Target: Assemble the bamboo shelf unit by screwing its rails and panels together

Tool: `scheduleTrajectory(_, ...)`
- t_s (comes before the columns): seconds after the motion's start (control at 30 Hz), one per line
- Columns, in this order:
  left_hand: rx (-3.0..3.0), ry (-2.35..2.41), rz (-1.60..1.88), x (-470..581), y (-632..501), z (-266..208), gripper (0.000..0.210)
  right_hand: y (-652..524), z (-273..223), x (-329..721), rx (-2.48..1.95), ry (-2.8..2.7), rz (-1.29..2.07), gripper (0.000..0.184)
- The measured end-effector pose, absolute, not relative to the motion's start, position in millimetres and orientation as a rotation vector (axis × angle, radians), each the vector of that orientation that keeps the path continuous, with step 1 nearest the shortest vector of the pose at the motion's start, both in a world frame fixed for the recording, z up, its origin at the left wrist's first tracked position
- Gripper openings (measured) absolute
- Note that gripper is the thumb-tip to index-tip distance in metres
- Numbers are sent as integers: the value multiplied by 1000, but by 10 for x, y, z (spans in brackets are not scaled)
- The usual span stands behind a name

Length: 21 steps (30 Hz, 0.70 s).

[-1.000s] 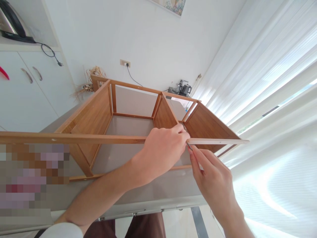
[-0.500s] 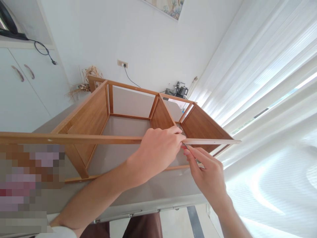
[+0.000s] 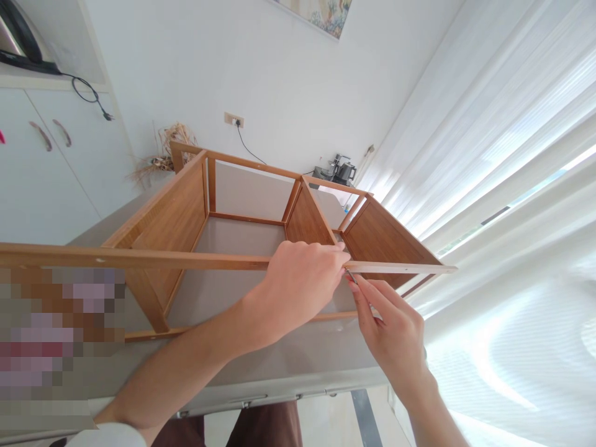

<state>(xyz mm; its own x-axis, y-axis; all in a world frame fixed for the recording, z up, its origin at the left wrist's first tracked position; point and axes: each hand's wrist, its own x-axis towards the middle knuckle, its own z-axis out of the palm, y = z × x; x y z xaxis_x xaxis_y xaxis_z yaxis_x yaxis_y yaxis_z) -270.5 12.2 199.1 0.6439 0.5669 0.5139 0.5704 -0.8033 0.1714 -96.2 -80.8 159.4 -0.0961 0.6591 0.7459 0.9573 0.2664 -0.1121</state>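
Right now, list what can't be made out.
Head view:
Long brown wooden rail: partly hidden by the bare left hand.
Thin grey metal rod: partly hidden by the bare right hand; tip too small.
Silver-black kettle: cut off by left edge.
Lower left: coloured pixel blocks hide everything behind.

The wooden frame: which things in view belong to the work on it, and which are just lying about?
In the work:
wooden frame, gripped by the left hand
thin metal piece, pinched in the right hand

Just about:
kettle at upper left
dried stalks
wall picture
white curtain
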Motion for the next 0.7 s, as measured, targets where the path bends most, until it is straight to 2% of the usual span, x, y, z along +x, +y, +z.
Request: scheduleTrajectory(0.7,-2817,-983,-966,-2688,142,1960,28,-797,1594,-971,-1442,-1881,-534,24)
